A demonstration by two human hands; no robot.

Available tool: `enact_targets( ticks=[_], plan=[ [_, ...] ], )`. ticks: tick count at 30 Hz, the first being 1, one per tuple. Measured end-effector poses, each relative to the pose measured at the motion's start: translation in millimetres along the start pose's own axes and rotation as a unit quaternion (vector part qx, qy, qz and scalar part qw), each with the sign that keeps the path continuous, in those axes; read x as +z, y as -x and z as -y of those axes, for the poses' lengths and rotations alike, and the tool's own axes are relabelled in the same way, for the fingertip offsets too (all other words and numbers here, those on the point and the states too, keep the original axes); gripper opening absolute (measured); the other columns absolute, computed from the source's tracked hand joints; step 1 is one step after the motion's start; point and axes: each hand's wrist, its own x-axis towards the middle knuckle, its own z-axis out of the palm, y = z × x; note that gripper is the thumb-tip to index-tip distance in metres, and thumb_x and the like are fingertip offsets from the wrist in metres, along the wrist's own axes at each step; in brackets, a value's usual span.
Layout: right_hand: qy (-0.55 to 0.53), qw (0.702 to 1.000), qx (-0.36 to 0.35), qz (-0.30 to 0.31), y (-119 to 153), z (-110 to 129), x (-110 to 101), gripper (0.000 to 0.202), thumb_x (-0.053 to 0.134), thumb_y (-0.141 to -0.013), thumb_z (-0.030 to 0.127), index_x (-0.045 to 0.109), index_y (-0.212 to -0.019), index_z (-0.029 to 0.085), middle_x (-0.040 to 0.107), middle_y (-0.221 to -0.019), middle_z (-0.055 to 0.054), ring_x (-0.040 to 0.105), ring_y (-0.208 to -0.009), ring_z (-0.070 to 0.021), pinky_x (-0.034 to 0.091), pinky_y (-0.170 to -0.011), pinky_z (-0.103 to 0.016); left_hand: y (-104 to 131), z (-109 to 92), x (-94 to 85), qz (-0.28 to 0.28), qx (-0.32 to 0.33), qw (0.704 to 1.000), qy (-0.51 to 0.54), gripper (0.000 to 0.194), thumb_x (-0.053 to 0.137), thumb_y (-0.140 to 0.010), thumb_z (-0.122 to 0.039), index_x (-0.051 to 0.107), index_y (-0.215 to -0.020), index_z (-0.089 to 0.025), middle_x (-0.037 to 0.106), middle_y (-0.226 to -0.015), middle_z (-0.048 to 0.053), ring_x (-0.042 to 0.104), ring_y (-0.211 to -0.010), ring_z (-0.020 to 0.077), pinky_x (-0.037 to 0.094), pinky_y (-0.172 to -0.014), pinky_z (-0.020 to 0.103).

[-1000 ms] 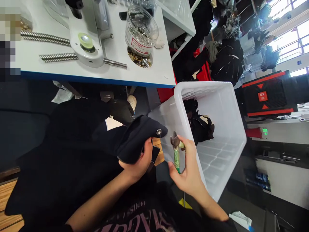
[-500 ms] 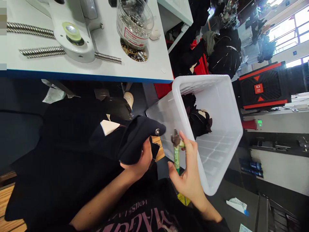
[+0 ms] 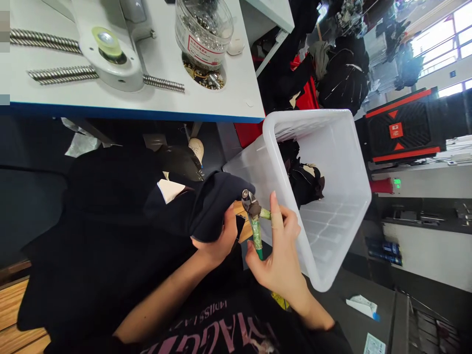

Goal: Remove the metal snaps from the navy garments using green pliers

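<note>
My left hand (image 3: 217, 246) is closed on a folded edge of a dark navy garment (image 3: 217, 196), whose bulk drapes down to the left over my lap. A small round metal snap (image 3: 245, 194) sits near the tip of that fold. My right hand (image 3: 278, 250) grips a pair of pliers (image 3: 254, 211) with green-wrapped handles spread apart. Their jaws are at the snap, touching or nearly so; I cannot tell whether they have closed on it. A pale lining patch (image 3: 170, 190) shows on the garment.
Right of my hands stands a white plastic bin (image 3: 335, 196) holding dark cloth pieces (image 3: 304, 174). Above is a white table (image 3: 162, 105) with a blue edge, a machine with metal springs (image 3: 114, 64) and a clear jar (image 3: 204, 37) of metal fasteners. Paper scraps (image 3: 363, 307) lie on the floor.
My right hand has brought the pliers left and up, from beside the fold to the metal snap. My left hand has shifted slightly right and up with the garment.
</note>
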Motion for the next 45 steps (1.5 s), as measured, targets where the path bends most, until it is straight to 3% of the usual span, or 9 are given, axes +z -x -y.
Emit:
enact_targets(
  ticks=[2,7,10,17,24,28,32,43,45],
  plan=[
    [-0.001,1.0,0.001,0.002,-1.5,0.2,1.1,0.1,0.057,-0.07,0.027,0.0,-0.151,0.022,0.037,-0.119,-0.013,0.039,-0.115,-0.0312,0.031,-0.097,-0.058,1.4,-1.7,1.3,-0.054,0.031,0.997,-0.043,0.021,0.066,-0.08,-0.041,0.07,-0.097,-0.029,0.072,-0.103,0.002,0.06,-0.113,0.0261,0.038,-0.114,0.045],
    [-0.005,1.0,0.01,-0.001,-6.2,1.2,3.5,0.099,0.056,-0.067,0.025,0.004,-0.151,0.023,0.039,-0.115,-0.011,0.041,-0.11,-0.0295,0.034,-0.095,-0.056,1.5,-15.3,0.8,-0.015,0.06,0.997,-0.047,0.025,0.062,-0.08,-0.05,0.073,-0.085,-0.028,0.074,-0.087,0.001,0.069,-0.088,0.022,0.052,-0.099,0.04],
    [-0.005,1.0,0.012,-0.006,-8.6,1.6,4.2,0.099,0.057,-0.067,0.024,0.006,-0.151,0.024,0.042,-0.111,-0.01,0.043,-0.105,-0.0289,0.039,-0.091,-0.054,4.5,-21.4,0.4,-0.029,0.062,0.998,0.009,0.016,0.066,-0.081,-0.042,0.073,-0.085,-0.028,0.074,-0.087,-0.001,0.069,-0.083,0.0177,0.054,-0.095,0.036],
    [-0.054,0.998,0.001,-0.019,-12.3,0.2,13.9,0.087,0.057,-0.068,0.021,0.021,-0.147,0.021,0.054,-0.1,-0.009,0.049,-0.087,-0.0253,0.046,-0.079,-0.046,17.0,-24.6,2.4,0.02,0.016,0.993,0.115,0.019,0.066,-0.081,-0.039,0.074,-0.089,-0.024,0.075,-0.091,0.001,0.07,-0.086,0.0177,0.056,-0.093,0.033],
    [-0.128,0.986,-0.062,-0.084,-17.2,-5.8,32.2,0.064,0.055,-0.063,0.019,0.041,-0.126,0.021,0.058,-0.097,-0.008,0.055,-0.083,-0.0236,0.049,-0.073,-0.041,20.6,-41.8,2.4,0.003,-0.077,0.987,0.144,0.03,0.065,-0.078,-0.051,0.073,-0.079,-0.022,0.074,-0.074,0.002,0.071,-0.075,0.0188,0.06,-0.085,0.037],
    [-0.173,0.977,-0.09,-0.09,-19.9,-6.6,35.7,0.061,0.054,-0.064,0.02,0.043,-0.123,0.021,0.059,-0.097,-0.008,0.057,-0.085,-0.0238,0.05,-0.076,-0.041,17.3,-48.5,1.7,-0.025,-0.039,0.981,0.187,0.019,0.067,-0.08,-0.04,0.071,-0.083,-0.022,0.074,-0.077,0.0,0.071,-0.075,0.0182,0.061,-0.08,0.033],
    [-0.227,0.97,-0.079,-0.043,-20.5,-4.4,32.4,0.058,0.053,-0.064,0.018,0.044,-0.122,0.021,0.06,-0.097,-0.006,0.059,-0.084,-0.0213,0.051,-0.078,-0.039,6.3,-49.1,-2.8,-0.019,0.022,0.988,0.149,0.014,0.069,-0.079,-0.034,0.072,-0.088,-0.023,0.075,-0.085,0.001,0.071,-0.086,0.0205,0.059,-0.086,0.034],
    [-0.184,0.977,-0.083,-0.064,-26.5,-4.0,32.5,0.049,0.052,-0.062,0.018,0.049,-0.11,0.022,0.058,-0.083,-0.003,0.055,-0.071,-0.018,0.049,-0.068,-0.033,5.4,-43.9,-4.3,0.025,0.024,0.982,0.184,0.013,0.064,-0.084,-0.029,0.071,-0.094,-0.026,0.074,-0.082,-0.001,0.07,-0.085,0.0169,0.059,-0.082,0.026],
    [-0.178,0.979,-0.082,-0.064,-28.5,-5.0,29.6,0.049,0.053,-0.06,0.017,0.05,-0.109,0.021,0.057,-0.083,-0.003,0.055,-0.071,-0.0179,0.048,-0.068,-0.033,7.7,-36.8,-6.0,0.061,0.039,0.979,0.19,0.019,0.059,-0.087,-0.029,0.068,-0.103,-0.027,0.074,-0.088,0.002,0.069,-0.092,0.0182,0.057,-0.087,0.029]
  ],
)
